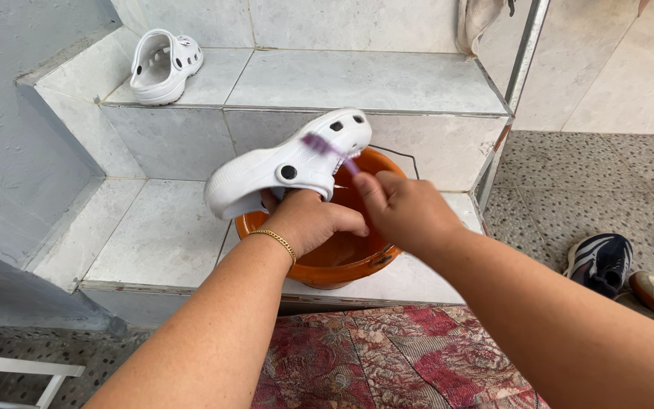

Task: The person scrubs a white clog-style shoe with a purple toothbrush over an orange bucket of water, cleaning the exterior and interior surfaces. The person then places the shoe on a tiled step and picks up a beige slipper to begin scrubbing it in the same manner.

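Over the orange bowl on the tiled step, my left hand fingers grip the white clog while my right hand fingers pinch the purple brush, and I think hard scrubbing could make the wet clog slip down and splash.

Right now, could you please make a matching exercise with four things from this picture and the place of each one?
Things:
1. white clog with black rivet
2. second white clog
3. orange basin
4. purple brush

Places:
A. on the lower tiled step
B. in the right hand, against the clog
C. alone on the upper step
D. held by the left hand over the basin

Pairs: 1-D, 2-C, 3-A, 4-B
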